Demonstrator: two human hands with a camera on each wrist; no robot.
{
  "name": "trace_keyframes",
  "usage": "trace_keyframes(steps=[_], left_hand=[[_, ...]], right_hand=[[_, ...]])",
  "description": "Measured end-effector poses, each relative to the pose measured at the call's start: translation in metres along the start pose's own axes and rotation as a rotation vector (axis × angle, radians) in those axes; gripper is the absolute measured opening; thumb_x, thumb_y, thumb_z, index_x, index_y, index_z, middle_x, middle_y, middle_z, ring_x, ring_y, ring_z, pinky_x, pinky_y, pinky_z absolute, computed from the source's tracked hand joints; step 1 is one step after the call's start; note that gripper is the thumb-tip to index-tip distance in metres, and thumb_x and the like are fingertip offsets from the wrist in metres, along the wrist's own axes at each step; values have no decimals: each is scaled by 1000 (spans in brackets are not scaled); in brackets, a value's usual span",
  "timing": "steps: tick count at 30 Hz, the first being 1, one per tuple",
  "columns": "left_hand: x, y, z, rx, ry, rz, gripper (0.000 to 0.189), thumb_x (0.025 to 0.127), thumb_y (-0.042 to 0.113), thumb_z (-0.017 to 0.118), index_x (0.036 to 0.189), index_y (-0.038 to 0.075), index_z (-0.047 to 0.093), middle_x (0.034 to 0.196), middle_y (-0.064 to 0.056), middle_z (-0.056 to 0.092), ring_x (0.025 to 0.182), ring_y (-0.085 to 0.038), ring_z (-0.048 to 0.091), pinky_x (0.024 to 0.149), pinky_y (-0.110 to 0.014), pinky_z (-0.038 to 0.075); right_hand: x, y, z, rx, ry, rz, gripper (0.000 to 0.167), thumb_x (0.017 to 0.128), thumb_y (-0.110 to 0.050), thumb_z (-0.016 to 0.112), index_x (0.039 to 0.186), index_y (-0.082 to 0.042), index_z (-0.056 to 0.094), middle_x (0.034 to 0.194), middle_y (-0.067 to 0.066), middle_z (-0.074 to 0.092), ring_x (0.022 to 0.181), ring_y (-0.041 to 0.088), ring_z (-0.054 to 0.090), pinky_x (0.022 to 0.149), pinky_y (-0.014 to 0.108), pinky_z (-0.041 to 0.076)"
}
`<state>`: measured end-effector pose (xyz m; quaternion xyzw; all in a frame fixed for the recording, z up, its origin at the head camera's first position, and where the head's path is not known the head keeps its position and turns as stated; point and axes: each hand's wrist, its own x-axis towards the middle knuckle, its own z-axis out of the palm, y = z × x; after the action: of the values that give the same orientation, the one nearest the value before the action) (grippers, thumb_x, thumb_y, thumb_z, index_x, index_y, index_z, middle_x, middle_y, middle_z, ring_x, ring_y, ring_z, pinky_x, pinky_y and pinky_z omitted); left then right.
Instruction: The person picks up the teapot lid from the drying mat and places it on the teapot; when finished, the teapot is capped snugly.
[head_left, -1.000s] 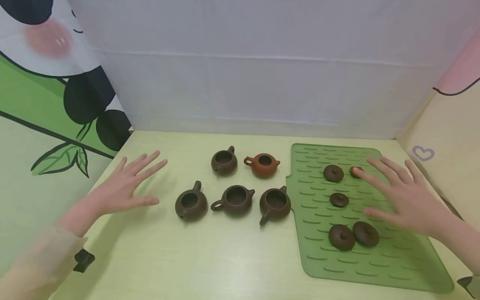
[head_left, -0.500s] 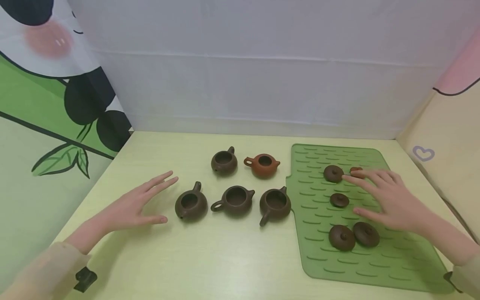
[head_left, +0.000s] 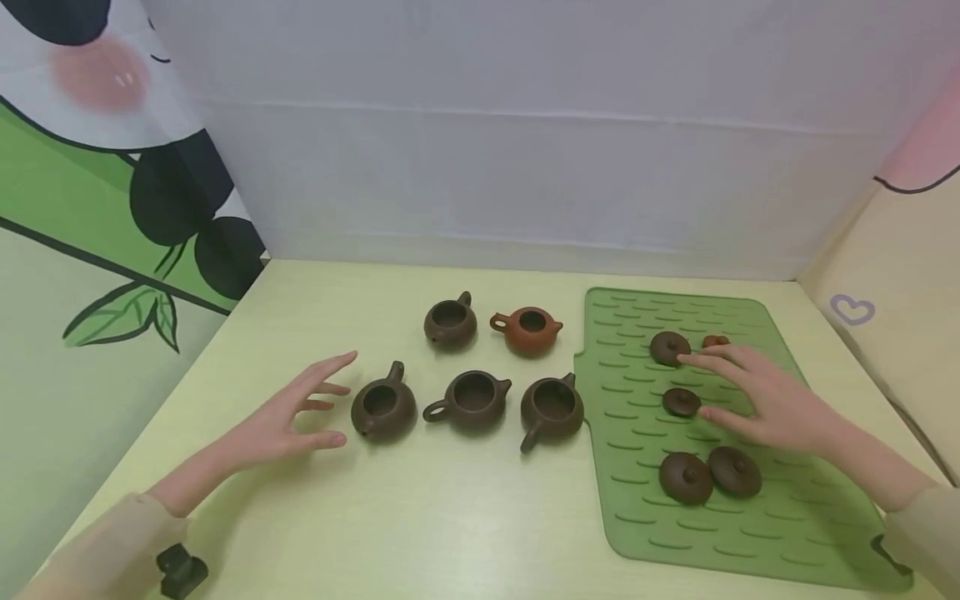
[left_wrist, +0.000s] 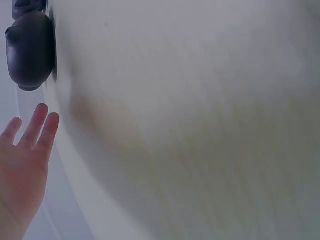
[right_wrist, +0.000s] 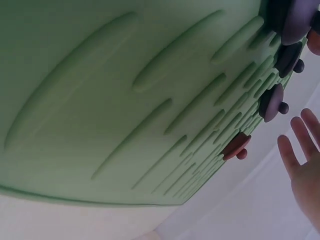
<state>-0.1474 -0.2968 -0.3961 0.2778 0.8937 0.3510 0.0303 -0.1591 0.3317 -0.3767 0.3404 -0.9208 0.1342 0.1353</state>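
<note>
"Teapots (head_left: 475,418): where do they stand, and how far along are things?"
"All five are on the worktop (head_left: 420,521), left of the green mat (head_left: 652,529), every top uncovered. Five lids (head_left: 686,478) lie on the mat, four dark brown and one reddish. I judge it an early stage: all the lids are off, none sits on a pot, and neither hand holds anything."
"How is the left hand (head_left: 281,423)?"
"Loosely spread, thumb well apart from the fingers, just beside the front-left pot (head_left: 386,427). From the left wrist, a gap shows between fingertips and pot."
"And the right hand (head_left: 780,410)?"
"Spread above the mat, forefinger near the far brown lid (head_left: 667,350), thumb by the small middle lid (head_left: 681,403). Whether the thumb touches it, I cannot tell."
</note>
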Motion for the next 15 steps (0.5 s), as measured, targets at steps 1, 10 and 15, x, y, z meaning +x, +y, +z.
trace_keyframes(steps=[1, 10, 15], left_hand=[[1, -1, 1, -36, 0, -6, 100, 82, 19, 82, 159, 23, 19, 160, -9, 29, 122, -15, 60, 95, -33, 56], [5, -6, 16, -287, -1, -47, 84, 86, 8, 76, 155, 11, 28, 152, -26, 35, 114, 4, 59, 90, -24, 57], [7, -11, 22, -294, 10, -50, 76, 86, 7, 75, 151, 3, 35, 147, -25, 43, 111, 4, 60, 88, -20, 56]], right_hand=[[0, 1, 1, 7, -3, 6, 75, 76, -19, 83, 144, -23, 51, 134, 11, 57, 121, 28, 51, 93, 48, 44], [2, 4, 10, 111, -53, 66, 70, 83, -16, 79, 146, -23, 49, 124, -2, 60, 95, 10, 64, 74, 33, 59], [4, 10, 16, 214, -65, 51, 61, 86, -11, 76, 142, -17, 53, 127, 1, 61, 96, 9, 64, 75, 30, 60]])
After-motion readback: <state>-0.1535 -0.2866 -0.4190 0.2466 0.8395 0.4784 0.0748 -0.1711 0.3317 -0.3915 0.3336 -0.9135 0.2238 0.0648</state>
